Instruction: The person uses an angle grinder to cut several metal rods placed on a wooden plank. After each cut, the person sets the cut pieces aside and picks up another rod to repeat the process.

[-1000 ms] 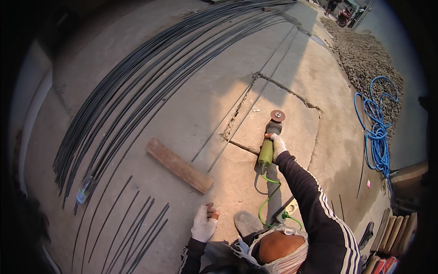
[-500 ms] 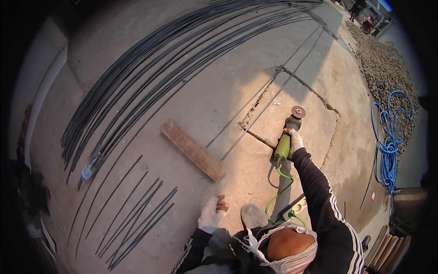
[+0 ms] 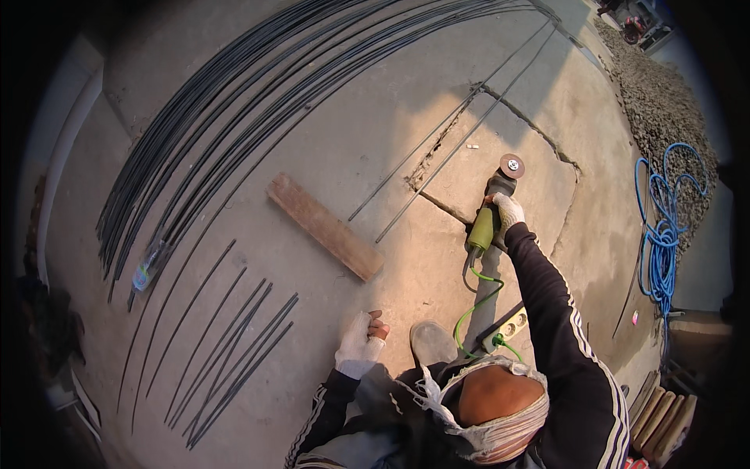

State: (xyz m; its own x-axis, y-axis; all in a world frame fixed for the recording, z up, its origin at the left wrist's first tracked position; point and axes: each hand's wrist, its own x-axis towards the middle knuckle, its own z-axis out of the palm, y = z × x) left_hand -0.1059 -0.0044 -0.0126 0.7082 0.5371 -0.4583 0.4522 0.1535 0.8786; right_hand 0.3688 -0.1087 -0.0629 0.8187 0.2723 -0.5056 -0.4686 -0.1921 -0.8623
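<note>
I have the white-gloved right hand (image 3: 509, 209) gripping a green-and-black angle grinder (image 3: 482, 228), right of two thin dark steel bars (image 3: 451, 156); the white-gloved left hand (image 3: 362, 344) curls loosely, contents I cannot tell.

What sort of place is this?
Probably an outdoor construction site: long, dark metal rods lie on grey concrete ground, a grey-brown gravel heap stands at right, and the white-gloved right hand holds a green-bodied angle grinder.
</note>
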